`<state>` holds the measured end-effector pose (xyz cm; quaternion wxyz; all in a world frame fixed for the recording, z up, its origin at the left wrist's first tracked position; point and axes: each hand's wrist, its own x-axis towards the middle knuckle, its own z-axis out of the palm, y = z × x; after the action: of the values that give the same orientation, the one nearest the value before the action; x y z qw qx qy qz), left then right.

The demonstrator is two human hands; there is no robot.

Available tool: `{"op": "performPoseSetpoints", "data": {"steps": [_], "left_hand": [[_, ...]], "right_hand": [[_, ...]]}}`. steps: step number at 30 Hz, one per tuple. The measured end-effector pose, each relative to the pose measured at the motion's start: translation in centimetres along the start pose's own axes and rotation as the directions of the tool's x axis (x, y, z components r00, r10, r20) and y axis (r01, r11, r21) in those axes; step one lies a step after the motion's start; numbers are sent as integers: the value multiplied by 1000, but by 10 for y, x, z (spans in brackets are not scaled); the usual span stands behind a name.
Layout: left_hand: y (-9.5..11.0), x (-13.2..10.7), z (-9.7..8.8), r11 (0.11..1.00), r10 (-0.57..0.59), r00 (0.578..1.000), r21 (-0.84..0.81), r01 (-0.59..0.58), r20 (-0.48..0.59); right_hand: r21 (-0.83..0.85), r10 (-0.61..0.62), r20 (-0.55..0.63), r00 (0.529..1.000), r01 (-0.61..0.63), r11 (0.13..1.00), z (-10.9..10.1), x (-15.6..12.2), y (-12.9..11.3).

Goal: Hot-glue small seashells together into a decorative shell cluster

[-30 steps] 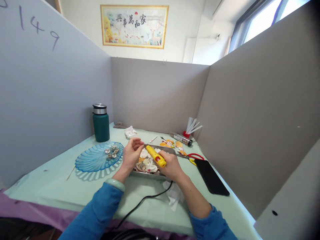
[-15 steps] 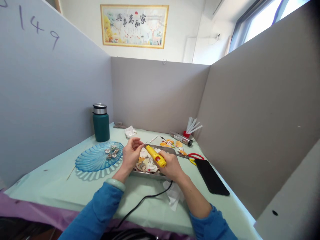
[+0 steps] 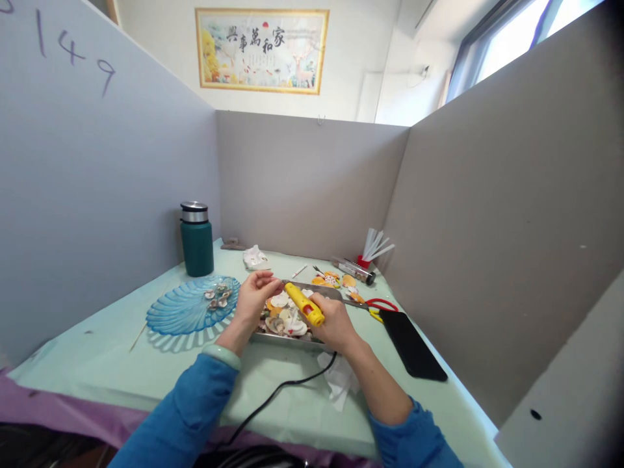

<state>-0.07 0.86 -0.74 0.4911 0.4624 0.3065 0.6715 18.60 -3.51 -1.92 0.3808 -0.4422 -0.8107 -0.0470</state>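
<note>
My right hand (image 3: 334,320) is wrapped round a yellow hot glue gun (image 3: 305,304), its nozzle pointing up and left. A black cord (image 3: 283,385) trails from it toward the table's front edge. Close to the nozzle, my left hand (image 3: 254,296) has thumb and fingers pinched together; whatever they hold is too small to make out. Below both hands lies a metal tray (image 3: 292,340) filled with shells and white and orange pieces (image 3: 287,320). Left of my left hand, a blue shell-shaped plate (image 3: 180,312) carries several small shells (image 3: 219,296).
A green thermos (image 3: 197,244) stands at the back left. Red-and-yellow scissors (image 3: 377,309) and a black phone (image 3: 412,344) lie at right. Glue sticks in a red cup (image 3: 364,261), a clear tube (image 3: 355,270) and crumpled tissue (image 3: 338,380) are around. Grey partitions (image 3: 312,188) enclose the table.
My left hand has moved slightly left and down, a little away from the nozzle tip. The right hand and glue gun have stayed nearly still.
</note>
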Motion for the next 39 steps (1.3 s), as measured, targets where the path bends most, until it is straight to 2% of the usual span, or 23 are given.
{"op": "performPoseSetpoints", "data": {"steps": [5, 11, 18, 26, 39], "left_hand": [[0, 1, -2, 995, -62, 998, -74, 64, 32], [-1, 1, -4, 990, -82, 995, -108, 87, 48], [-2, 2, -5, 998, -5, 999, -63, 7, 37], [0, 2, -1, 998, 63, 998, 11, -63, 9], [-1, 0, 1, 968, 215, 977, 135, -213, 0]], "right_hand": [[-4, -10, -14, 1000, 10, 1000, 0, 0, 0], [0, -17, -12, 1000, 17, 1000, -1, 0, -1], [-12, 55, -41, 998, -56, 998, -1, 0, 0], [5, -12, -25, 1000, 12, 1000, 1, 0, 1], [-9, -14, -22, 1000, 14, 1000, -1, 0, 0]]}}
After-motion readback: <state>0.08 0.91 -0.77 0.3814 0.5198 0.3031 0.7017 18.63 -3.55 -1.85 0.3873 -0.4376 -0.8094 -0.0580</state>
